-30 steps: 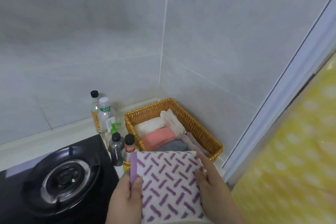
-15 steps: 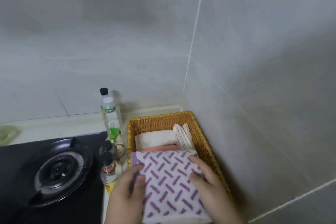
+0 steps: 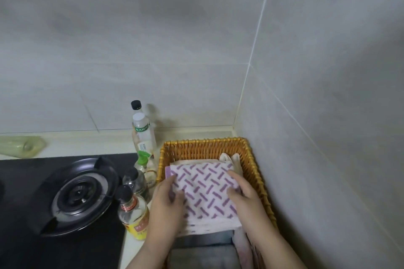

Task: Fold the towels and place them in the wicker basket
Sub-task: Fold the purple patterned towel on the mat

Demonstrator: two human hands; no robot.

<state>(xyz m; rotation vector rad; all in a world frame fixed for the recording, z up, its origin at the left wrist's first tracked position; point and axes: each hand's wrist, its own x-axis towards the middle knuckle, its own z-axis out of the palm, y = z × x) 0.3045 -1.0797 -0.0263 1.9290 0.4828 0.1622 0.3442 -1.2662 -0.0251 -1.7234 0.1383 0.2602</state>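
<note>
A folded white towel with purple dashes (image 3: 204, 194) lies inside the wicker basket (image 3: 205, 145), on top of other folded towels. My left hand (image 3: 167, 201) grips its left edge and my right hand (image 3: 242, 194) grips its right edge. A cream towel (image 3: 234, 159) peeks out behind it, a grey towel (image 3: 207, 253) shows in front, and a pale pink one (image 3: 241, 244) lies at the front right. The towels underneath are mostly hidden.
The basket stands in the corner against tiled walls. Several bottles (image 3: 142, 135) stand just left of it, the nearest with a yellow label (image 3: 132, 214). A black gas stove burner (image 3: 78, 194) lies further left. A pale green object (image 3: 20, 145) rests at the back left.
Both hands have carried the patterned towel forward and down into the basket, so it now covers the pink and white towels. The camera view has shifted towards the corner.
</note>
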